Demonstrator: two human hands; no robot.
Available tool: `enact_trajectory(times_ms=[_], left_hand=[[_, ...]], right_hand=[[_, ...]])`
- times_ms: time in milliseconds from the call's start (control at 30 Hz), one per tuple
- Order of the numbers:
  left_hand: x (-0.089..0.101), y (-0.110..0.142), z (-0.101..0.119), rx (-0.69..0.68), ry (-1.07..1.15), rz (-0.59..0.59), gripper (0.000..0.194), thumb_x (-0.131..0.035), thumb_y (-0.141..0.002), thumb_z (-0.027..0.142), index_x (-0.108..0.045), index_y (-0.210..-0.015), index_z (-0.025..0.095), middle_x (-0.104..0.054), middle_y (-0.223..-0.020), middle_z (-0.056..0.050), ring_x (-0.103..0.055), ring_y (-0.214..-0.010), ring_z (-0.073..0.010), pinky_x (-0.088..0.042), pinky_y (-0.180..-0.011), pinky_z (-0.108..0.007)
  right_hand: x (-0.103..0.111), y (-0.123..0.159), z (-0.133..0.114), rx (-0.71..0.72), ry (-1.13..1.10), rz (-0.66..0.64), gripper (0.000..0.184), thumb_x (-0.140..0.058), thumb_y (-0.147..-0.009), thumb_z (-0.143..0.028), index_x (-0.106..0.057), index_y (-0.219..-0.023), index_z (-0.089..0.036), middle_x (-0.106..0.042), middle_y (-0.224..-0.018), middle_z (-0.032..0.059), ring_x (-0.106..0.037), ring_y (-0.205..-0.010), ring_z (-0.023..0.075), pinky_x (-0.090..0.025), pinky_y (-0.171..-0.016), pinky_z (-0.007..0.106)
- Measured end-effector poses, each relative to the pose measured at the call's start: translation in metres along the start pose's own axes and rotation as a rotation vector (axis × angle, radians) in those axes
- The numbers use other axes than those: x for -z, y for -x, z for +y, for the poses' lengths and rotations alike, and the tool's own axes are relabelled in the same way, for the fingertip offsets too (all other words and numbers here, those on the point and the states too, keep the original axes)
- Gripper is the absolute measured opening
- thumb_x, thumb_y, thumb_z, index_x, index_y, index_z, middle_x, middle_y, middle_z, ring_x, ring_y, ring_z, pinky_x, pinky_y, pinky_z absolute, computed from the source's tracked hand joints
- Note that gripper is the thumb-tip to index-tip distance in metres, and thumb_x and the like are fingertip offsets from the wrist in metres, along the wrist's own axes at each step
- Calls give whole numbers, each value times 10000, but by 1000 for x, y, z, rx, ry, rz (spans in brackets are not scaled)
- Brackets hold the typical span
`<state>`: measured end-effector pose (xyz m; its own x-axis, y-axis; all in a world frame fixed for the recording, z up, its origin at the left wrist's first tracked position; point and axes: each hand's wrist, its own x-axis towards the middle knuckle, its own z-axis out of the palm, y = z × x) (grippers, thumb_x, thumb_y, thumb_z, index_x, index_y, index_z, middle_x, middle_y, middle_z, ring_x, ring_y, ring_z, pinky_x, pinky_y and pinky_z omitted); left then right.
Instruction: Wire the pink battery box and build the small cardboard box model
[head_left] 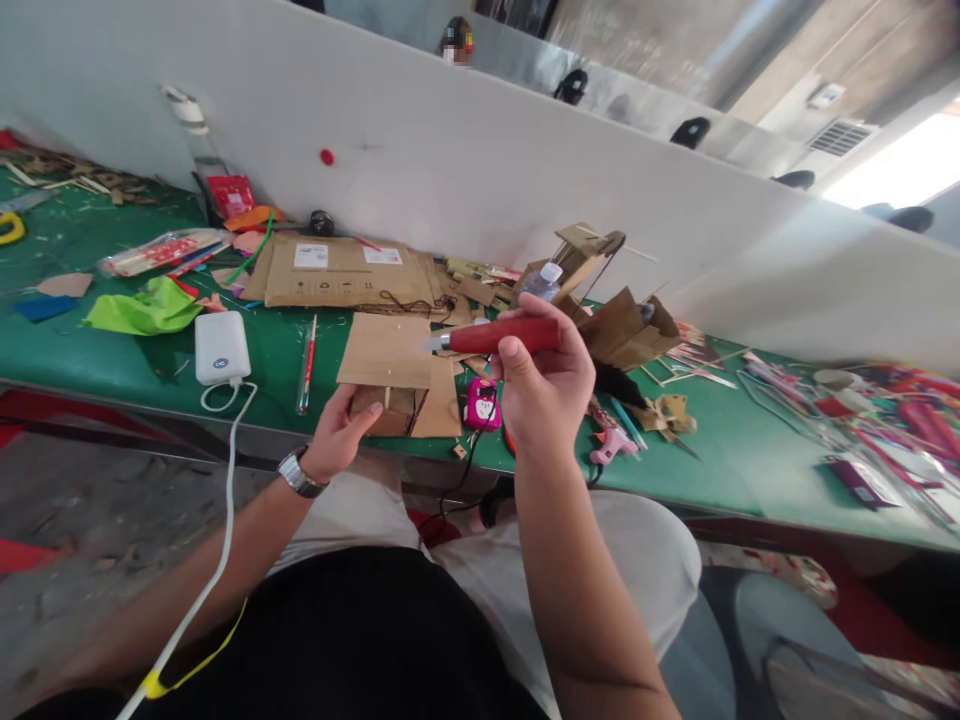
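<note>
My right hand (551, 395) is raised over the green table, its fingers wrapped round the red handle of a craft knife (504, 336). The short blade points left and is blurred. My left hand (339, 435) grips the front left edge of a small cardboard box (386, 350), thumb on the outside and the other fingers partly hidden. The box rests near the table's front edge, with a flat cardboard piece over its top and a small stick showing at the front. The knife is apart from the box. Right of the box lies a pink gadget (482, 404).
A white power bank (222, 347) trails a cable across my left arm. Beside it lies a red pencil (307, 365). Behind are a flattened carton (345, 275), a plastic bottle (541, 284) and a cardboard model (630, 328). A pink glue gun (615, 442) lies to the right.
</note>
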<state>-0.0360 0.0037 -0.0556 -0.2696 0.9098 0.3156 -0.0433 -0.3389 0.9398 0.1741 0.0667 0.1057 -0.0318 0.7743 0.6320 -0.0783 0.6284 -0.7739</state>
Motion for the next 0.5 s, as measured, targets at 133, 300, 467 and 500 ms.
enact_trajectory(times_ms=[133,300,467,500], left_hand=[[-9,5,7,19,-27,9,472,-761,-920,444,-706,-1314,190,-758,-1289,-130,-680,-1264,-299,-543,-1110,-449],[-14,9,11,0,-28,7,460,-737,-940,438,-699,-1319,182,-749,-1314,-138,-680,-1277,-294,-537,-1126,-447],[-11,9,8,23,3,-39,458,-723,-957,422,-676,-1348,189,-718,-1366,-146,-650,-1339,-313,-503,-1177,-489],[-11,9,7,30,8,-45,473,-722,-959,420,-663,-1370,193,-709,-1382,-148,-649,-1341,-315,-508,-1172,-491]], right_hand=[[-27,-6,0,81,34,-56,374,-653,-989,-635,-623,-1148,-298,-703,-1056,55,-615,-656,150,-476,-463,281],[-42,-9,5,197,74,-96,297,-461,-1090,-592,-546,-1163,-317,-705,-1040,56,-647,-684,175,-481,-491,291],[-47,-10,9,213,55,-147,301,-455,-1090,-605,-521,-1168,-321,-715,-1012,44,-680,-692,182,-488,-486,286],[-48,-10,10,211,59,-151,307,-446,-1091,-609,-513,-1166,-319,-718,-1011,46,-685,-700,183,-491,-487,284]])
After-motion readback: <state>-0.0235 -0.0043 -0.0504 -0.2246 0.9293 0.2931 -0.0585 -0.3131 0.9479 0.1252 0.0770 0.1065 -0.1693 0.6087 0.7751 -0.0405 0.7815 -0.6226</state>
